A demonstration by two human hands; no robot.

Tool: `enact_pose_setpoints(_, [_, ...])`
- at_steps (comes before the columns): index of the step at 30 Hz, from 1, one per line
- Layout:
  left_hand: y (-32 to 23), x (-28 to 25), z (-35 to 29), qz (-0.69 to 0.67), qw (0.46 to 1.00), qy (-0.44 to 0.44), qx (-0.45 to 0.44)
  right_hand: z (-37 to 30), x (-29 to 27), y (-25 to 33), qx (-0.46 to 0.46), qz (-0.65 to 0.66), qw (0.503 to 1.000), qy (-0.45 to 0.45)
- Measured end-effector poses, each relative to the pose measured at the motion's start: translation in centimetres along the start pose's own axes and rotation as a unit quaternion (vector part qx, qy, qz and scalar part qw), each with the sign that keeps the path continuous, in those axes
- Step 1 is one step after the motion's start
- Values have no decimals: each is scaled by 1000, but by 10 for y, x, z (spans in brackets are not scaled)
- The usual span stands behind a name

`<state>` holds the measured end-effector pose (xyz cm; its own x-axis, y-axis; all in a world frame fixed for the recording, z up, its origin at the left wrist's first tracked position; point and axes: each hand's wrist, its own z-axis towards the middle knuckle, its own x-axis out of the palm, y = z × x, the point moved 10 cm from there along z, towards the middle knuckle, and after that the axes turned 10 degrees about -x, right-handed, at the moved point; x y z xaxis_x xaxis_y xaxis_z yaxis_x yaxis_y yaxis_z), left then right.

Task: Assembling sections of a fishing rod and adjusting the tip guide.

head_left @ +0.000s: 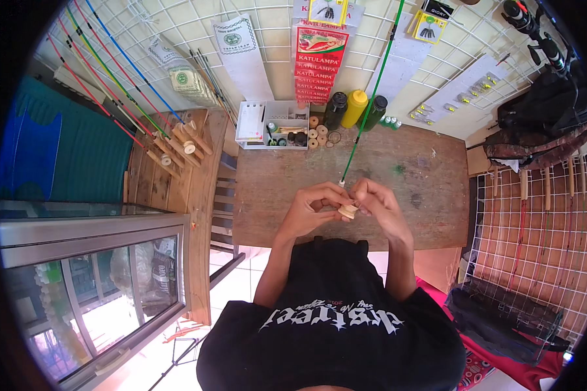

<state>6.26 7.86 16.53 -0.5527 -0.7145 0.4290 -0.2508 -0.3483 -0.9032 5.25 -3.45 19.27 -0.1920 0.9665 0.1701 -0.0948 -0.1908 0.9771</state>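
Observation:
Close to the table's front edge, my left hand (311, 210) is closed around a small pale wooden spool (347, 212), with thumb and fingers on its rim. My right hand (379, 203) is beside it, fingertips pinched together just at the spool's right side; whatever they hold is too small to make out. A thin green fishing rod (366, 117) runs away from behind my hands, its white lower end (342, 183) next to my left fingers. Whether a hand touches the rod is hidden.
The worn wooden table (274, 189) carries a white organizer box (254, 138), several wooden spools (314, 133), dark bottles (336, 109) and a yellow squeeze bottle (355, 107) along its back. Rods with wooden handles (189, 147) lean at left. A glass-paned cabinet (104, 287) stands nearer.

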Motion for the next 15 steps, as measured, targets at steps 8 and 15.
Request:
enact_pose_setpoints(8, [20,1,-6,-258,964,70,6,3,11,-32,4,-4,1000,-25])
enact_pose_setpoints(15, [29,-19,-6,-174,981,-83,-28,0,6,-2,-44,-219,972,-73])
